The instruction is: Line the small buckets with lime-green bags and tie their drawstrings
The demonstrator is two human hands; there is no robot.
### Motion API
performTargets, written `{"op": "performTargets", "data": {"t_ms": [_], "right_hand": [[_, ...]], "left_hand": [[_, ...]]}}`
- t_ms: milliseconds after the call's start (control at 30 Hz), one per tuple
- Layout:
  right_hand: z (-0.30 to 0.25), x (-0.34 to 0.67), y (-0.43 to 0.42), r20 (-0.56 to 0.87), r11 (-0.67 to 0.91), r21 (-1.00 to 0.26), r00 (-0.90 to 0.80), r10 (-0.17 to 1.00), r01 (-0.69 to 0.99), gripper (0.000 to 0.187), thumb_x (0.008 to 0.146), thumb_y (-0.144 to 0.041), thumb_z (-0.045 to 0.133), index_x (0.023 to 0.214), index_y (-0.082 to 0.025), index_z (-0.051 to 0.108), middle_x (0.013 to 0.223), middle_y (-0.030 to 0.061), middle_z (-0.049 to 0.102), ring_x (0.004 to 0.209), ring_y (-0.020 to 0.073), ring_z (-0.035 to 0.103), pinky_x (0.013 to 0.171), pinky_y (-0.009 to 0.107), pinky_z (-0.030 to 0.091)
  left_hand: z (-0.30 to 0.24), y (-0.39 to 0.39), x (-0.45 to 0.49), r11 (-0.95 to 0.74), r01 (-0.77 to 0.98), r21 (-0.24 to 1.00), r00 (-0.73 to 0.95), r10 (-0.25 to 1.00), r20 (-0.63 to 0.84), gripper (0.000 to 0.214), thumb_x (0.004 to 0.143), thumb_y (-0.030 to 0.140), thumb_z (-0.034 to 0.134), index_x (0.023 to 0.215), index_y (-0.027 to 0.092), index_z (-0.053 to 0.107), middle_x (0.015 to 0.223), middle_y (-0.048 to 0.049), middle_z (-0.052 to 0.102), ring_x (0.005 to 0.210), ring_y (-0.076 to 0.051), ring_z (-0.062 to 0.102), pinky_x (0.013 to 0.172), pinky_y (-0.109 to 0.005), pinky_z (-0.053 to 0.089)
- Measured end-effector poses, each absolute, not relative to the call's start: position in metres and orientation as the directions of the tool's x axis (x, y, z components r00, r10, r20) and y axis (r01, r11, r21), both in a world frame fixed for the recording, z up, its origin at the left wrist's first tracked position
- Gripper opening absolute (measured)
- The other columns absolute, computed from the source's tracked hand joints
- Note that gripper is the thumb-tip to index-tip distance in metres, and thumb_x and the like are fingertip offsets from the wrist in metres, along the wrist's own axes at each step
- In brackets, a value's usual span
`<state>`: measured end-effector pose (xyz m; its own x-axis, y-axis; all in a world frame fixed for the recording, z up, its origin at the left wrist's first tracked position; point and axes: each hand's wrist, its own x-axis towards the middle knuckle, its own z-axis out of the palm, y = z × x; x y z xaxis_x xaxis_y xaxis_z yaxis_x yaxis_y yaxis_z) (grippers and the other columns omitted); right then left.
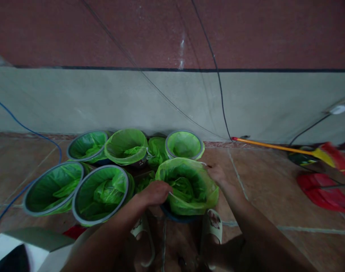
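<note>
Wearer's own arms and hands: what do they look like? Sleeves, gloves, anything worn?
Left forearm and right forearm: bare, no sleeves in view. Left hand and right hand: ungloved. No watch or bracelet visible; too dim and blurred to tell about rings.

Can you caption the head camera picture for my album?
Left hand and right hand holding a thin green plastic bag in a round blue bin, near round grey-rimmed green-lined bins.
</note>
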<state>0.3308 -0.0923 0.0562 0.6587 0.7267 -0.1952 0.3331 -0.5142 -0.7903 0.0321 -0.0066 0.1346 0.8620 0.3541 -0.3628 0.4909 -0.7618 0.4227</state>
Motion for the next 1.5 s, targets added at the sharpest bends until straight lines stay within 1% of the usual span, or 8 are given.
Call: {"op": "performTargets", "data": {"t_ms": [233, 400, 600, 767, 867, 1067, 1267, 1500], "right_hand": [[0.134, 0.317, -0.086, -0.004, -0.161, -0.980, 0.799, 0.602, 0.116, 0.028, 0.070, -0.042, 0.064, 0.082, -0.018, 0.071, 0.089, 0.0080, 0.075, 0.089, 0.0232, 0.068, 0.088, 0.041, 0.052], [0.198, 0.289, -0.099, 0.100, 0.059, -0.994, 0.597, 0.796, 0.088, 0.037, 0.079, -0.055, 0.062, 0.093, -0.021, 0.069, 0.097, 0.0082, 0.074, 0.097, 0.0235, 0.067, 0.085, 0.039, 0.052], [0.185, 0.262, -0.108, -0.211, -0.116, -0.962, 0.406, 0.889, -0.245, 0.048, 0.077, -0.065, 0.065, 0.089, -0.018, 0.065, 0.053, -0.0045, 0.052, 0.045, 0.0078, 0.043, 0.047, 0.023, 0.039], [0.163, 0.224, -0.107, -0.285, -0.267, -0.954, 0.135, 0.949, -0.137, 0.051, 0.075, -0.055, 0.072, 0.108, -0.019, 0.061, 0.059, -0.0058, 0.056, 0.044, 0.0062, 0.038, 0.040, 0.020, 0.026], [0.159, 0.208, -0.104, -0.314, -0.313, -0.948, 0.012, 0.949, -0.063, 0.038, 0.075, -0.052, 0.070, 0.087, -0.018, 0.060, 0.061, -0.0035, 0.058, 0.043, 0.0059, 0.038, 0.040, 0.021, 0.027], [0.166, 0.226, -0.099, -0.336, -0.288, -0.920, 0.159, 0.928, -0.266, 0.042, 0.069, -0.056, 0.072, 0.079, -0.017, 0.061, 0.056, -0.0044, 0.053, 0.043, 0.0048, 0.035, 0.041, 0.021, 0.022], [0.173, 0.244, -0.096, -0.343, -0.239, -0.884, 0.209, 0.916, -0.401, 0.040, 0.064, -0.049, 0.080, 0.079, -0.016, 0.062, 0.056, -0.0054, 0.053, 0.042, 0.0024, 0.031, 0.041, 0.019, 0.020], [0.179, 0.242, -0.097, -0.300, -0.103, -0.880, 0.374, 0.878, -0.464, 0.046, 0.064, -0.043, 0.082, 0.099, -0.021, 0.062, 0.061, -0.0057, 0.059, 0.042, 0.0030, 0.030, 0.043, 0.018, 0.023]], "left_hand": [[0.170, 0.011, 0.034, -0.511, 0.467, 0.722, 0.741, 0.672, -0.004, 0.035, 0.094, 0.025, 0.044, 0.119, 0.023, 0.069, 0.112, -0.0055, 0.074, 0.097, -0.019, 0.069, 0.094, -0.031, 0.052], [0.195, 0.003, 0.045, -0.191, 0.064, 0.979, 0.498, 0.856, 0.135, 0.042, 0.091, 0.049, 0.054, 0.115, 0.019, 0.068, 0.092, -0.0055, 0.074, 0.066, -0.013, 0.066, 0.064, -0.025, 0.055], [0.178, 0.003, 0.075, -0.095, 0.012, 0.995, 0.602, 0.795, 0.069, 0.037, 0.089, 0.046, 0.055, 0.096, 0.013, 0.072, 0.073, -0.0024, 0.069, 0.053, -0.009, 0.056, 0.051, -0.020, 0.045], [0.170, -0.006, 0.095, -0.118, -0.001, 0.993, 0.615, 0.783, 0.093, 0.023, 0.081, 0.030, 0.062, 0.097, 0.015, 0.071, 0.073, -0.0004, 0.068, 0.060, -0.010, 0.058, 0.057, -0.021, 0.047], [0.170, -0.008, 0.103, -0.083, 0.005, 0.997, 0.628, 0.776, 0.061, 0.025, 0.079, 0.024, 0.060, 0.101, 0.016, 0.070, 0.080, -0.0017, 0.070, 0.064, -0.011, 0.060, 0.060, -0.021, 0.048], [0.151, 0.009, 0.101, 0.005, 0.081, 0.997, 0.598, 0.800, -0.053, 0.047, 0.069, 0.011, 0.061, 0.115, 0.014, 0.065, 0.102, -0.0051, 0.071, 0.067, -0.010, 0.060, 0.063, -0.022, 0.048], [0.132, -0.007, 0.097, -0.092, 0.286, 0.954, 0.881, 0.417, -0.224, 0.016, 0.080, 0.022, 0.059, 0.088, 0.014, 0.070, 0.076, -0.0010, 0.067, 0.054, -0.010, 0.056, 0.055, -0.022, 0.043], [0.118, -0.014, 0.109, 0.157, 0.422, 0.893, 0.583, 0.707, -0.400, 0.021, 0.088, 0.023, 0.051, 0.077, 0.013, 0.066, 0.055, 0.0028, 0.055, 0.044, -0.008, 0.047, 0.047, -0.020, 0.036]]}}
